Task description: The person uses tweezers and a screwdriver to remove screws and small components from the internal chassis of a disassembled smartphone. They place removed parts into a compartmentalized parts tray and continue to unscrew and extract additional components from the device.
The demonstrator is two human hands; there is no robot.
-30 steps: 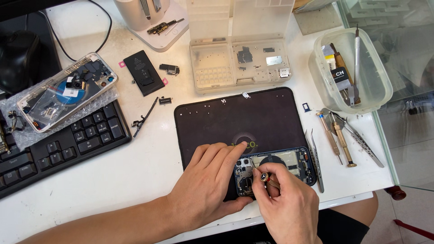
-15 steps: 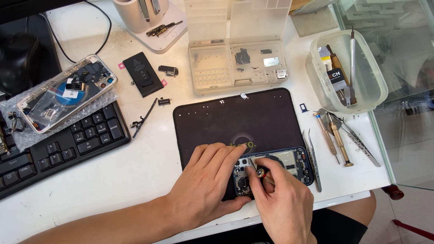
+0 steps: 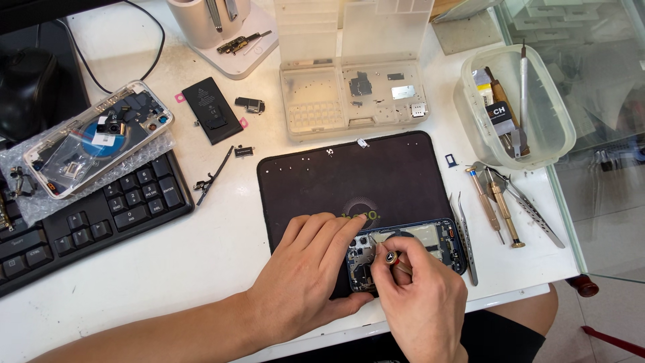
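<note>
A person is working on an opened smartphone lying on a dark work mat on a white tabletop. The left hand is pressing flat on the phone's left end, fingers spread, steadying it. The right hand, just beside it, is pinching a small screwdriver, fingers closed around its handle. Since a second ago the driver's tip has been creeping left toward the camera end, and the round cap is now facing upward; likely a screw is being turned there. Right of the right hand are lying tweezers and spare screwdrivers. Beyond both hands is sitting a clear parts box.
</note>
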